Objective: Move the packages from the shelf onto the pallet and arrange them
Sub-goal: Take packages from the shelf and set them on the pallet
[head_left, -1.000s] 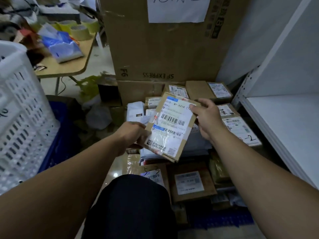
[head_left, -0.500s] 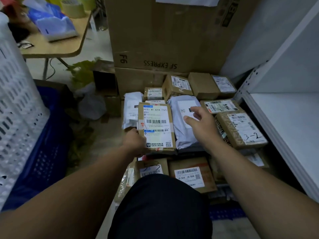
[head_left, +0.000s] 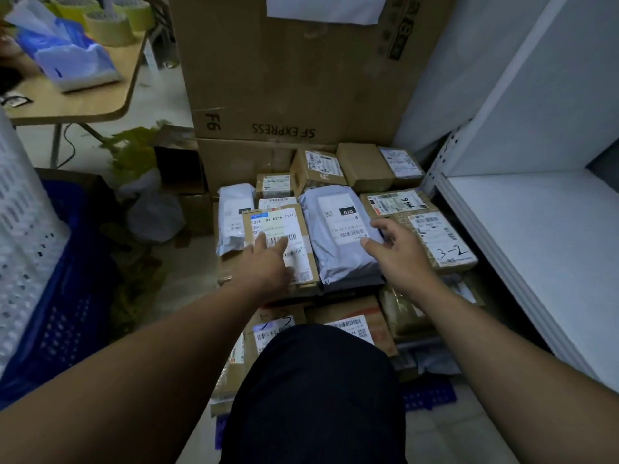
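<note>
1. Nearest, a knee in dark cloth (head_left: pixel 311 390) covers part of the near row of labelled boxes. A strip of the blue pallet (head_left: pixel 428 395) shows just to its right.
2. At the near left stands a blue crate (head_left: pixel 60 313).
3. Beyond the knee, the left hand (head_left: pixel 268 259) lies palm down on the flat cardboard package (head_left: pixel 284 226). Its fingers are straight on the label and grip nothing. This package lies flat on top of the pile on the pallet, left of centre.
4. The right hand (head_left: pixel 398 252) is at the right edge of the grey mailer (head_left: pixel 335 242), just right of that package. Its fingers are loosely spread and hold nothing, with the thumb on the mailer.
5. Just right of this hand lies a box marked "3-2" (head_left: pixel 442 242), beside the white shelf (head_left: pixel 536 229).
6. A white mailer (head_left: pixel 234 216) lies against the flat package's left side.
7. Farther back, small boxes sit against a large carton (head_left: pixel 301 78) printed SF EXPRESS.
8. At the far left is a table (head_left: pixel 77 98) bearing tape rolls (head_left: pixel 107 26).
</note>
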